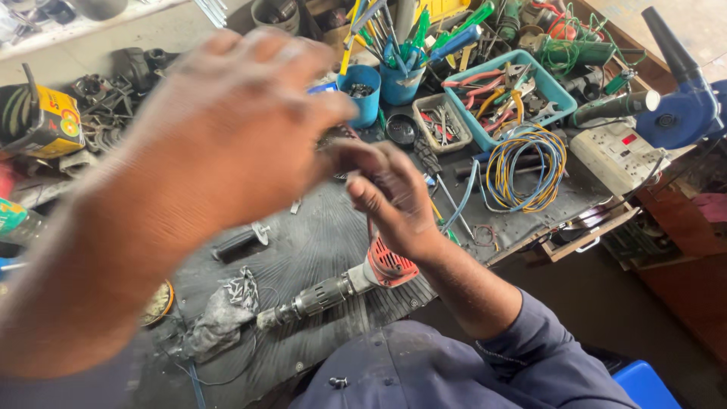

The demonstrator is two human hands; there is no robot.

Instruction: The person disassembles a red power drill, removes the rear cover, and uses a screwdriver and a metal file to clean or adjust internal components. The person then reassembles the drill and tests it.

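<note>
Watching the right hand (397,201) — fingers curled around the red power drill (356,280), whose handle end is hidden in the palm, chuck pointing to 8 o'clock on the ribbed mat (318,235). Left hand (242,129) hovers blurred above, fingers spread, holding nothing. Risk as I see it: the grey rag (219,314) touches the chuck — could wind in if the trigger gets bumped. Coiled wires (526,170) sit at 2 o'clock.
</note>
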